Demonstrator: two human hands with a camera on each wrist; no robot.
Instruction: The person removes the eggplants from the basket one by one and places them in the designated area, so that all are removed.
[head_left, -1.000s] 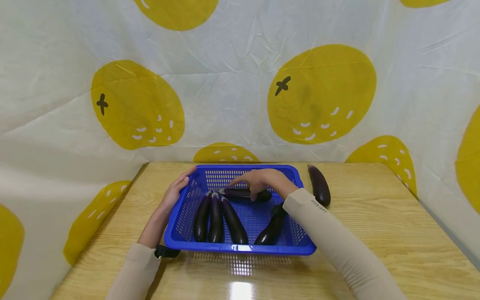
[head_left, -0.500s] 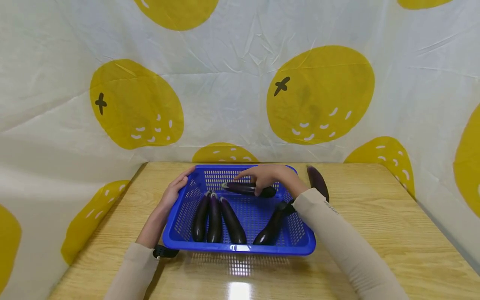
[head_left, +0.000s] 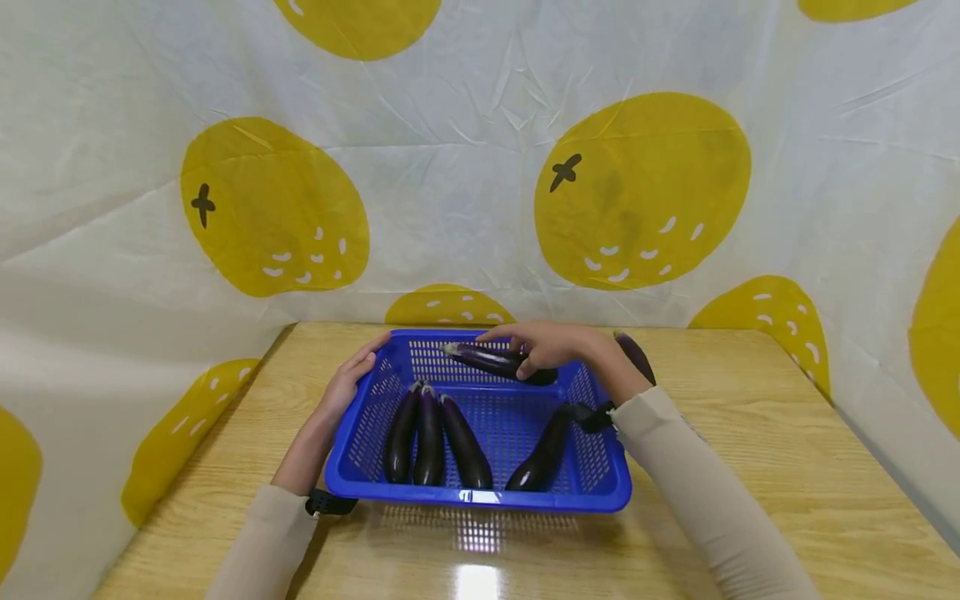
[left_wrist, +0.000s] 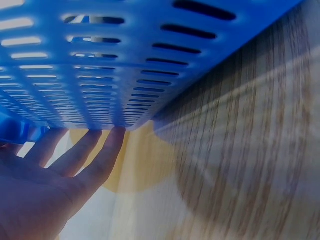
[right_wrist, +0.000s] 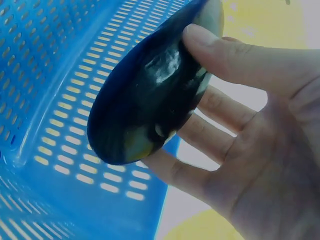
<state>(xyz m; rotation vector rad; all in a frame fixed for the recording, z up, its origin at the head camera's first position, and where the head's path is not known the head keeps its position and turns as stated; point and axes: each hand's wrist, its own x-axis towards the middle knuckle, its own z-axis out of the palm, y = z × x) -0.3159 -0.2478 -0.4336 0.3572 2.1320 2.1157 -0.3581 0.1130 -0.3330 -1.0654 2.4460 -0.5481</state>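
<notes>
A blue slotted plastic basket sits on the table. My left hand rests on its left side near the back corner; in the left wrist view its fingers lie nearly straight against the slotted outer wall. High at the basket's back wall, my right hand holds an eggplant lying crosswise, stem end to the left. The right wrist view shows the thumb over that eggplant, with the fingers beneath. Three eggplants lie together at the basket's left, and another eggplant at its right.
Behind the right wrist, one more eggplant lies on the wooden table, outside the basket. A pale cloth printed with yellow fruit hangs behind the table's back edge and along both sides.
My right hand has lifted the eggplant from the basket floor and moved it slightly right, up toward the back rim. The left hand holds its place on the basket.
</notes>
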